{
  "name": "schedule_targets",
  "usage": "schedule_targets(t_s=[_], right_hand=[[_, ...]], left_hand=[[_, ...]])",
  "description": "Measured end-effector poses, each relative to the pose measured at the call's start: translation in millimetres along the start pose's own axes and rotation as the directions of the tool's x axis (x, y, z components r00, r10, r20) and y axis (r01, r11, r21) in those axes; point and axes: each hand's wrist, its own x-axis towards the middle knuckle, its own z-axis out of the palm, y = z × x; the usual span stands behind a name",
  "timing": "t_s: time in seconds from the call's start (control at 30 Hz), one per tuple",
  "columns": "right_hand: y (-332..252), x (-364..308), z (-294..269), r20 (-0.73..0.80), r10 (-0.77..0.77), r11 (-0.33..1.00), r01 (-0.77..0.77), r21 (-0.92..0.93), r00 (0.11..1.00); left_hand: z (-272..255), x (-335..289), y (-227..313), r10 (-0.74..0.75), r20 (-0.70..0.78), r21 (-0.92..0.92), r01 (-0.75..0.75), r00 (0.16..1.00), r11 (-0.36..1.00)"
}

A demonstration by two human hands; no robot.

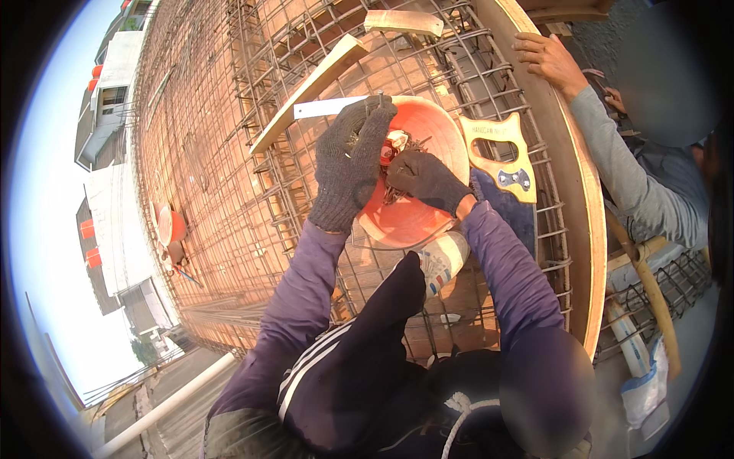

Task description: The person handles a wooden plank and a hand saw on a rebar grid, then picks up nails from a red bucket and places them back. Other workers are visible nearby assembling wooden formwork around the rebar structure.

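Note:
An orange bowl (pixel 436 130) sits on the rebar grid in front of me, with a heap of thin brown nails (pixel 396 191) and a small red-and-white packet (pixel 395 143) in it. My left hand (pixel 348 157), in a dark knit glove, is curled at the bowl's left rim. Thin nails show in its palm and one pokes up by the fingertips. Inside the bowl, my gloved right hand (pixel 428 180) has its fingers closed down at the heap; what they pinch is hidden. A handsaw (pixel 501 157) with a pale wooden handle lies right of the bowl.
Rebar mesh (pixel 206 153) covers the boards. Wood strips (pixel 313 88) and a white flat bar (pixel 329 107) lie beyond my left hand. A plank edge (pixel 569 153) runs along the right, where another person's hand (pixel 550 61) rests. Another orange bucket (pixel 172 226) stands far left.

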Motion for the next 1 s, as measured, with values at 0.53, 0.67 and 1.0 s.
schedule_targets(t_s=[0.53,0.67,1.0], right_hand=[[28.3,-4.1,42.7,-0.145,-0.015,0.468,-0.121,-0.875,0.989],[61.3,5.1,58.0,-0.169,-0.095,0.543,-0.091,-0.835,0.981],[22.5,-77.6,37.3,-0.308,-0.298,0.810,0.069,-0.583,0.903]], left_hand=[[24.5,22.8,31.0,-0.208,0.230,-0.676,0.310,0.951,0.669],[71.8,24.1,34.1,-0.312,0.521,-0.816,0.571,0.794,0.092],[146.2,1.2,19.0,-0.132,0.538,-0.813,0.554,0.832,0.180]])
